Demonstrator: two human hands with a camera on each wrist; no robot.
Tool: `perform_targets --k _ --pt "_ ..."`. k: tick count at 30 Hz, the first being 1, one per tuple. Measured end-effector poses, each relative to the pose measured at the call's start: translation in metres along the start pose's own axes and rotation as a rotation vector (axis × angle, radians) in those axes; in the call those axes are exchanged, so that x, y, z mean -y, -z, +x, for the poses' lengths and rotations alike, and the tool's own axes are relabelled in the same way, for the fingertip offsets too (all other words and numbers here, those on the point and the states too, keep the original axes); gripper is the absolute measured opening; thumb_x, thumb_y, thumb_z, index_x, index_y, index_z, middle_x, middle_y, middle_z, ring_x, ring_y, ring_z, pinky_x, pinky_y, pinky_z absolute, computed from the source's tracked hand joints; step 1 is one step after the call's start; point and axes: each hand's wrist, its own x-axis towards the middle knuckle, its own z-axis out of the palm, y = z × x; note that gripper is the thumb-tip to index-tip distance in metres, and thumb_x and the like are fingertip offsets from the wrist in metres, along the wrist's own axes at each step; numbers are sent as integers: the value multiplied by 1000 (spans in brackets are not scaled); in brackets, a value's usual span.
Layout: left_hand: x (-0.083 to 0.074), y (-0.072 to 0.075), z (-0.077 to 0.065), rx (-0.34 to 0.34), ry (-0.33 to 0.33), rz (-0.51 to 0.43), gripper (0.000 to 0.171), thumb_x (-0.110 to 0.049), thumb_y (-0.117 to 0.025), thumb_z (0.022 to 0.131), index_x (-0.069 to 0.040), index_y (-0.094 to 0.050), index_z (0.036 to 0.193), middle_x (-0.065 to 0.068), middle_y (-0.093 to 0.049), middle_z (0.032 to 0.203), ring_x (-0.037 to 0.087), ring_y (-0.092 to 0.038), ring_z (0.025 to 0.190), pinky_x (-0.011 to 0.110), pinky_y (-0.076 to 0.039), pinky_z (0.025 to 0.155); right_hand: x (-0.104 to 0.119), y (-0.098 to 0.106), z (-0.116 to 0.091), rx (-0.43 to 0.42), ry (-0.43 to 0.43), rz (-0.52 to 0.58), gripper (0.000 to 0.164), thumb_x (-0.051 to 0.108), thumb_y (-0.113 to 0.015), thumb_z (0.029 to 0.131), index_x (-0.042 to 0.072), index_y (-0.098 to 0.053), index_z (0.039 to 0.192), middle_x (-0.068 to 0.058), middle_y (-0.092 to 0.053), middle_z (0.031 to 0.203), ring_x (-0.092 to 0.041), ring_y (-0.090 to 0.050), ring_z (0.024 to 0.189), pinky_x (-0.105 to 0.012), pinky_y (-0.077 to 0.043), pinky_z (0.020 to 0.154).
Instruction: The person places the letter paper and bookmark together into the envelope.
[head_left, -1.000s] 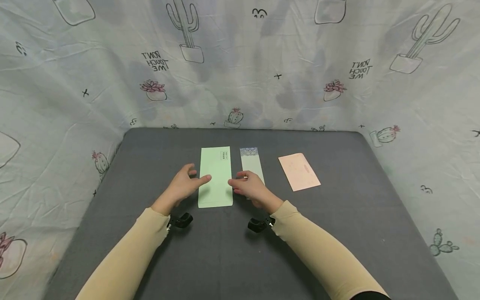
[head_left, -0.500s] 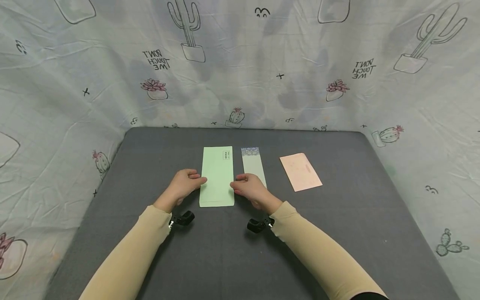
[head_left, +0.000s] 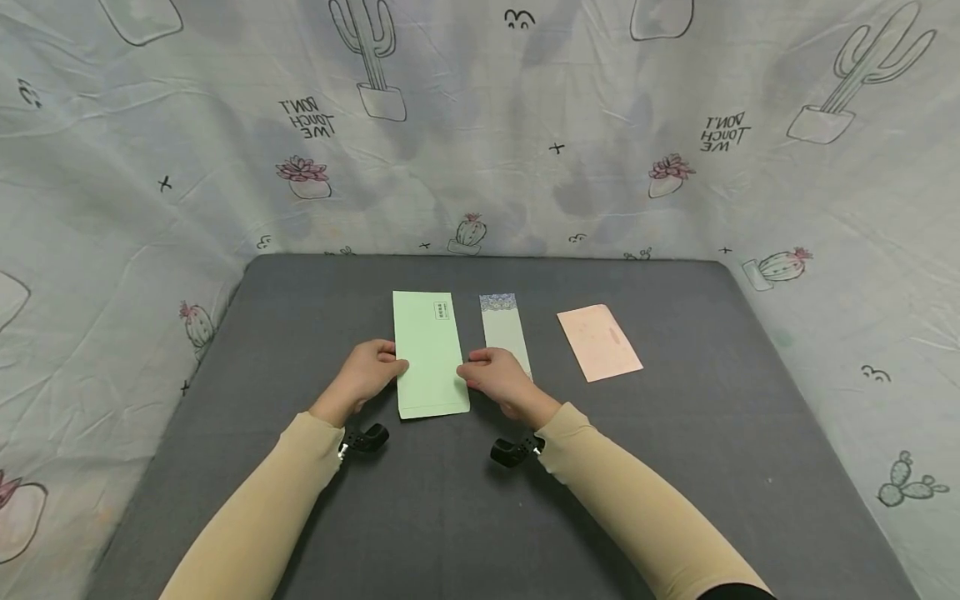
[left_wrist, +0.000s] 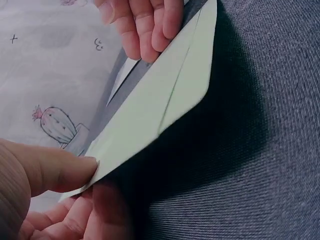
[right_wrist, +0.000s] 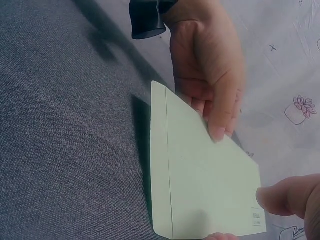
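My left hand [head_left: 363, 373] pinches the left edge of a light green envelope [head_left: 431, 354], thumb on top and fingers underneath. In the left wrist view, the envelope [left_wrist: 145, 110] is tilted and raised, with a dark shadow on the cloth below it. A flap crease crosses its near end, and a small printed box marks its upper right corner. At the envelope's right edge is my right hand [head_left: 504, 379], with thumb and fingers apart in the left wrist view. It partly covers a pale strip [head_left: 504, 325] with a blue lace-like pattern at its top.
A pink paper rectangle [head_left: 600, 343], perhaps another envelope, lies to the right of the strip. All of it is on a table with a dark grey cloth [head_left: 450, 517]. Behind and at the sides hangs a white curtain [head_left: 480, 125] printed with cacti.
My left hand has come in from hovering over the envelope to pinch its left edge. The envelope is lifted, its far end shifted left. My right hand has hardly moved.
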Motion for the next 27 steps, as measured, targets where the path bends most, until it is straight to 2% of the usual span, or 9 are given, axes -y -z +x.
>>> perform_targets --k 2,4,7,10,16,22,27 --pt "-1 0 -1 6 2 -10 51 -23 -59 95 1 -45 138 22 -57 125 21 -51 65 31 -36 46 -1 0 0 -2 1 -8 55 20 -64 92 -7 -46 136 -20 -54 127 -29 -62 109 -39 -49 93" --pt "-2 0 -2 12 10 -25 50 -22 -59 95 0 -44 137 22 -57 124 21 -54 68 31 -38 49 -1 1 0 -4 2 -17 55 21 -64 92 -7 -46 136 -20 -55 127 -29 -62 109 -40 -49 93" --pt "-2 1 -2 13 12 -47 48 -22 -58 96 1 -43 136 20 -58 123 24 -61 89 33 -46 63 -1 1 -1 -1 1 -30 54 22 -63 93 -6 -47 136 -18 -57 125 -28 -62 110 -41 -48 94" --pt "-1 2 -2 11 12 -67 47 -22 -57 97 0 -42 136 18 -60 122 28 -60 98 36 -47 74 -1 2 -2 10 4 -35 55 23 -63 93 -5 -46 137 -17 -58 125 -29 -61 110 -42 -47 95" --pt "-3 2 -5 7 -18 -114 50 -21 -55 99 2 -37 139 19 -60 121 31 -61 99 42 -47 85 -2 3 -2 17 9 -44 56 24 -63 93 -4 -46 138 -16 -58 124 -28 -61 110 -42 -46 96" --pt "-3 -1 -5 -12 -50 -272 41 -13 -53 99 6 -40 133 23 -61 116 30 -62 99 42 -50 88 -4 4 0 -8 12 -52 53 24 -65 92 -3 -50 134 -13 -60 119 -25 -61 101 -38 -48 89" --pt "-2 -5 -4 -39 -54 -389 36 -12 -54 99 6 -42 127 23 -61 112 24 -63 96 37 -52 86 -4 2 0 2 13 63 41 20 -65 92 -5 -55 123 -13 -63 106 -23 -65 91 -34 -53 81"
